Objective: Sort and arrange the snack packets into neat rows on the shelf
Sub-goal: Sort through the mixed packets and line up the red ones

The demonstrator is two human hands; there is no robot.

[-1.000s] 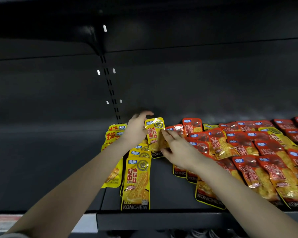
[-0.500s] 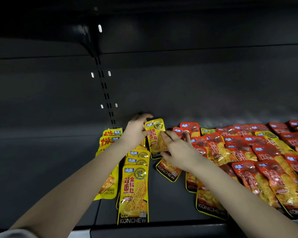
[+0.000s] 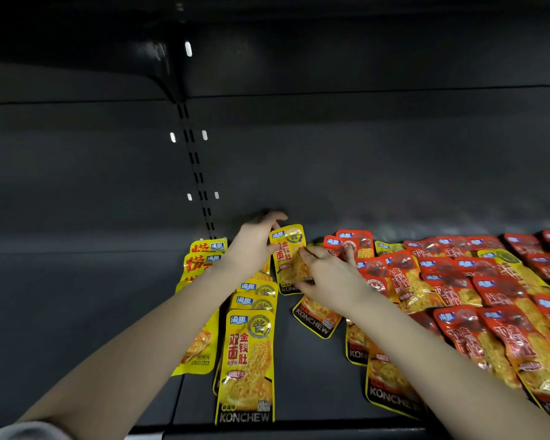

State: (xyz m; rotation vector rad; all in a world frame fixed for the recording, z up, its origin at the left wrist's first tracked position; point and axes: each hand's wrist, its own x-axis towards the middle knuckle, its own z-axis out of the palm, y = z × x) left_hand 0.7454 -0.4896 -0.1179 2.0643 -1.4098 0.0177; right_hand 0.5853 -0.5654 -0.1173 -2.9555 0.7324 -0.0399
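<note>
A yellow snack packet (image 3: 288, 252) stands near the back of the dark shelf (image 3: 315, 376). My left hand (image 3: 254, 242) grips its top left edge with curled fingers. My right hand (image 3: 327, 277) pinches its lower right side. To the left, a row of overlapping yellow packets (image 3: 248, 360) runs toward the shelf front. Further left lies a second yellow row (image 3: 202, 262) with red lettering. A loose heap of red packets (image 3: 464, 290) covers the right side, with a few yellow ones mixed in.
A slotted upright (image 3: 197, 173) runs up the dark back wall. The shelf above (image 3: 77, 36) overhangs the scene. A tilted red packet (image 3: 318, 319) lies between the yellow row and the red heap. The shelf's front lip (image 3: 299, 430) is near my forearms.
Both hands have stayed on the yellow packet, which has shifted slightly. My right hand has closed more tightly on its lower edge. The camera has tilted down a little.
</note>
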